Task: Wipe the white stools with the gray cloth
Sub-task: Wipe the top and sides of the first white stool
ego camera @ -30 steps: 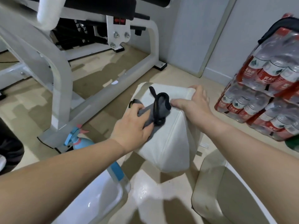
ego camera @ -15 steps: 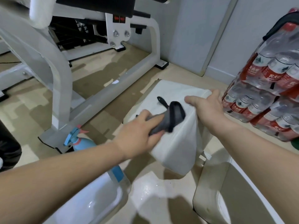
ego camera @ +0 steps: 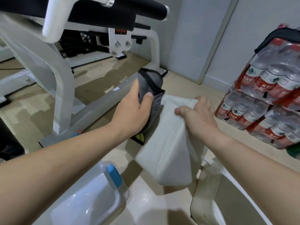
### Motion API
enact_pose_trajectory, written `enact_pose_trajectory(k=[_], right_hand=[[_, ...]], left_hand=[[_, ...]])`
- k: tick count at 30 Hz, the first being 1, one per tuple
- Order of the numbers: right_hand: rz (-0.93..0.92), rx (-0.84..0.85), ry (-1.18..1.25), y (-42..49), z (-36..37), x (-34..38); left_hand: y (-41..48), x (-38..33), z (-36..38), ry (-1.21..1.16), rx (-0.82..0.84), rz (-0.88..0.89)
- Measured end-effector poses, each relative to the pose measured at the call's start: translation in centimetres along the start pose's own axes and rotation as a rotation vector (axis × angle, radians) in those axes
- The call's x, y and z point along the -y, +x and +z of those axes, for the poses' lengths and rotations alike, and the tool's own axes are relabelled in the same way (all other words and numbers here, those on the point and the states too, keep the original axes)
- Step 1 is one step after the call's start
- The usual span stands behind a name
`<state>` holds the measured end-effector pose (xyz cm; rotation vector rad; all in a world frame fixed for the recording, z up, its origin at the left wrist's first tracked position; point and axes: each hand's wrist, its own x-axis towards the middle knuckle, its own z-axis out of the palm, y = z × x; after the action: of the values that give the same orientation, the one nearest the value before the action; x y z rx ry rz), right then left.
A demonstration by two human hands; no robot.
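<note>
Holding the gray cloth [ego camera: 152, 88] is the left hand [ego camera: 134, 109], fingers and thumb curled round its bunched middle; we note the cloth's dark-edged upper end standing above the fist and its lower end hanging behind the palm, just beside the upper left edge of the white stool [ego camera: 170, 148]; whether cloth and stool touch, we cannot tell; the right hand [ego camera: 198, 116] grips the stool's top far edge, fingers hooked over the rim; the stool, a padded white block with a seam down its near face, sits tilted on the pale floor [ego camera: 146, 200]; a second white stool [ego camera: 211, 200] lies at lower right, near the first; a spray bottle [ego camera: 113, 174] with a blue band stands under the left forearm; wrapped packs of water bottles [ego camera: 266, 101] are stacked at right; a white exercise machine frame [ego camera: 61, 75] fills the upper left.
</note>
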<state>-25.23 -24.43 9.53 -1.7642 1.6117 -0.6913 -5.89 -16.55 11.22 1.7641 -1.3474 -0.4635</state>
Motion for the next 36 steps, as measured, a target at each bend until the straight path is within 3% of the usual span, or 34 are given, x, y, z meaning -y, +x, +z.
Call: enact_pose_trajectory(k=[2, 5, 11, 14, 19, 21, 25, 27, 29, 31, 33, 36], right_hand=[[-0.067, 0.045, -0.087, -0.7, 0.0, 0.5], [-0.131, 0.117, -0.150, -0.9, 0.1, 0.9], [-0.148, 0.120, -0.052, 0.3, 0.8, -0.3], [-0.230, 0.096, -0.106, 0.8, 1.7, -1.1], [-0.265, 0.100, -0.056, 1.0, 0.9, -2.2], [-0.233, 0.080, 0.028, 0.7, 0.8, -1.7], [-0.182, 0.076, 0.059, 0.4, 0.8, -1.3], [-0.205, 0.087, 0.018, 0.3, 1.1, -1.1], [-0.231, 0.072, -0.029, 0.5, 1.6, -0.7], [-0.216, 0.052, -0.045, 0.9, 2.0, -0.5], [-0.207, 0.043, -0.082, 1.4, 1.9, -0.8], [-0.211, 0.060, -0.047, 1.1, 1.3, -1.1]], left_hand=[[-0.7, -1.0, 0.6, 0.038, 0.090, 0.062], [-2.2, -0.2, 2.3, 0.165, 0.271, 0.004], [-1.6, 0.9, 2.5, 0.464, -0.022, 0.351], [-2.7, 0.4, 4.9, 0.371, -0.039, 0.346], [-2.4, 2.9, 5.2, 0.303, 0.029, 0.561], [-1.2, 4.4, 4.4, 0.377, 0.045, 0.462], [0.9, 7.7, 1.8, 0.496, 0.057, -0.268], [0.8, 7.2, 1.6, 0.376, 0.035, -0.420], [0.4, 4.5, 2.7, 0.214, -0.022, -0.298], [-0.2, 0.7, 4.4, 0.086, -0.018, -0.035], [-1.3, -1.9, 5.6, 0.053, 0.066, 0.170], [-1.2, -0.6, 5.0, 0.181, 0.098, 0.246]])
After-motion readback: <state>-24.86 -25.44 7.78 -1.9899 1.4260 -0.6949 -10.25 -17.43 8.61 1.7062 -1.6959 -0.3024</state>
